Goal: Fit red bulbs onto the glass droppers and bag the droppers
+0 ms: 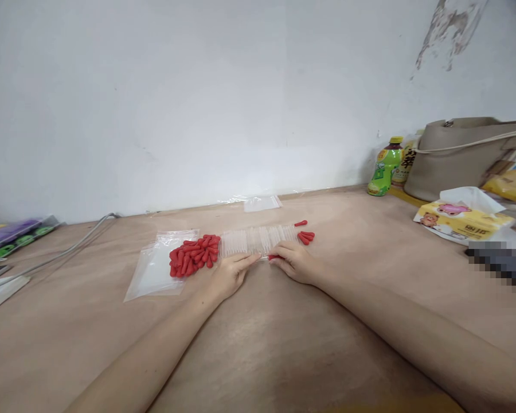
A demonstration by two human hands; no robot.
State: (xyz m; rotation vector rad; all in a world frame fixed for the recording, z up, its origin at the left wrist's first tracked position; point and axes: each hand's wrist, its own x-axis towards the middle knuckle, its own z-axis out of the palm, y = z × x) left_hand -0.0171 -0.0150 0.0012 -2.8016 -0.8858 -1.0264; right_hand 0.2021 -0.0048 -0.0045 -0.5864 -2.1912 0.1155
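"Two bare hands meet over the brown table: the left hand narrow about a clear tube, the right hand pinching a red bulb at its end. I watch from afar, through the head camera."

"Which step do you make it?"

"Joining, I judge: bulb to tube, low in front of the tube row. Whether the bulb is seated I cannot tell; the right hand covers part of it."

"And the next move?"

"By my reading, it calls for a steady left hold, both pieces in line, and a straight, light push, since the tube looks thin and may bend."

"What lies around?"

"A heap of bulbs sits at the row's left end, partly on clear bags. Past the row's right end lie a small cluster and one stray. A packet rests near the wall."

"Anything in the way?"

"Only the row, I think, just beyond the hands; a knuckle could scatter it. The cable at far left, and the tissues, bottle and handbag at right, stand well apart."
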